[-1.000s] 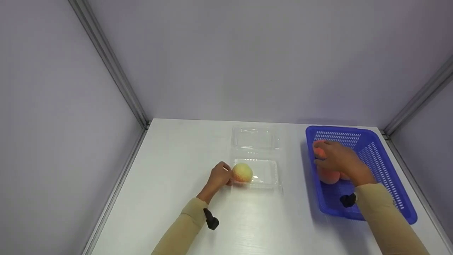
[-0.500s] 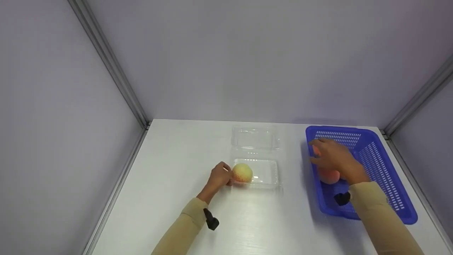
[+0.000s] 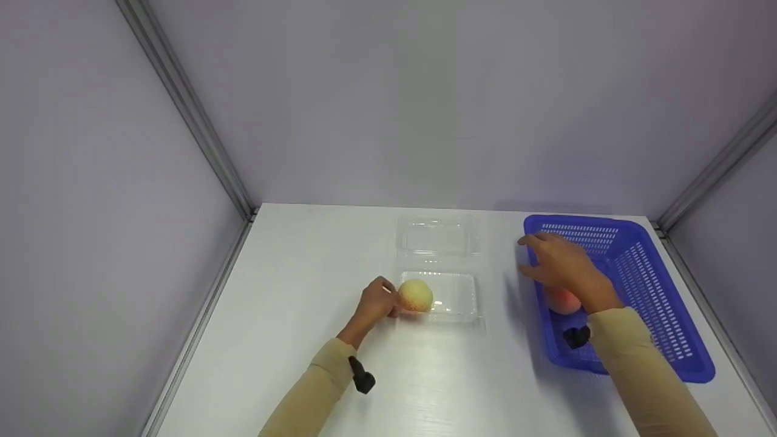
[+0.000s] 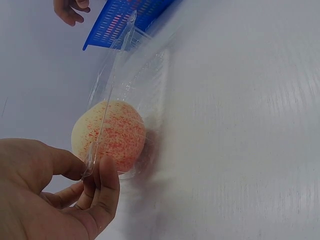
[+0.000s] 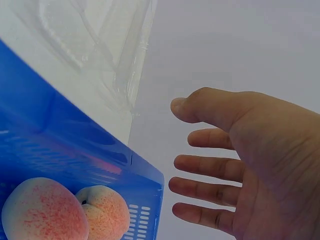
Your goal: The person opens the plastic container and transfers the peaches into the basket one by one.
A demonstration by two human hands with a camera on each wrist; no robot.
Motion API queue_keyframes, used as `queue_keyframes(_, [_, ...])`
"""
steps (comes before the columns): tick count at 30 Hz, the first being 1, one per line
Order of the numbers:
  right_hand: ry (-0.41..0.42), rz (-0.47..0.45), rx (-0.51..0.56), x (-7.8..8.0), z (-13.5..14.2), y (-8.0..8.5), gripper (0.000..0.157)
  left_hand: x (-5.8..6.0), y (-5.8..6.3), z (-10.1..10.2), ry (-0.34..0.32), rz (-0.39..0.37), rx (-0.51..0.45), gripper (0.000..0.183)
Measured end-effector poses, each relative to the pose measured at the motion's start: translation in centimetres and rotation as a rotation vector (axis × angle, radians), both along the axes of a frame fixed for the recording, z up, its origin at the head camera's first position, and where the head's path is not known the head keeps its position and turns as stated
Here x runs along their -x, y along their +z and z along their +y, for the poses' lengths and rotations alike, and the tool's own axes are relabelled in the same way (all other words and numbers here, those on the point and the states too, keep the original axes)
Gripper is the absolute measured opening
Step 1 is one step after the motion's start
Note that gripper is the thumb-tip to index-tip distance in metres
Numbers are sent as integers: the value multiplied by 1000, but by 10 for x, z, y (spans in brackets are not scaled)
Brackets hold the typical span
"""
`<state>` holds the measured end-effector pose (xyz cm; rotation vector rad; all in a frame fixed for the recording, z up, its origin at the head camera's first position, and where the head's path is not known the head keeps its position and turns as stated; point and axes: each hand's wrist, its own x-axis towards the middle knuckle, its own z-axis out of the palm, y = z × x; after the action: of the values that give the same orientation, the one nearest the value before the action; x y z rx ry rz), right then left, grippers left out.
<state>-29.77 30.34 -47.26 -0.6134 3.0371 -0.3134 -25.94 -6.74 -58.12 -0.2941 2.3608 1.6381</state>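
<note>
My left hand point(image 3: 379, 300) pinches the left rim of a clear plastic clamshell container point(image 3: 455, 297), whose lid point(image 3: 434, 237) lies folded back behind it. A yellow peach with red speckles point(image 3: 416, 296) sits at the left end of the container, close to my fingertips; in the left wrist view the peach point(image 4: 110, 135) shows behind the clear rim. My right hand point(image 3: 561, 264) hovers over the left rim of the blue basket point(image 3: 549, 346), fingers spread and holding nothing. Below it lies a pinkish peach point(image 3: 563, 300); the right wrist view shows a second, smaller peach point(image 5: 106, 212) beside it.
The white table point(image 3: 291, 291) meets a pale wall point(image 3: 388, 109) at the back, with side panels left and right. At the right end of the table stands the basket, its slotted walls rising around the peaches.
My right hand has risen from a peach in the basket and moved left to the basket's rim, letting go of the peach. My left hand stays on the container.
</note>
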Motion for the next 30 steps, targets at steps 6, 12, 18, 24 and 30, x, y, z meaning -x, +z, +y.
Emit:
queue_keyframes(6, [5, 2, 31, 2, -10, 0, 55, 1, -2, 0, 12, 10, -20, 8])
queue_keyframes(12, [34, 65, 51, 1, -18, -2, 52, 0, -1, 0, 2, 1, -7, 7])
queue_keyframes(18, [35, 73, 49, 3, -30, -1, 52, 0, -2, -1, -4, 11, -9, 11])
queue_keyframes(24, [-4, 55, 21, 2, -40, 2, 53, 0, -1, -1, -18, 4, 8, 10])
queue_keyframes(30, [56, 54, 106, 3, -47, 2, 52, 1, 0, -1, -13, 0, 9, 10])
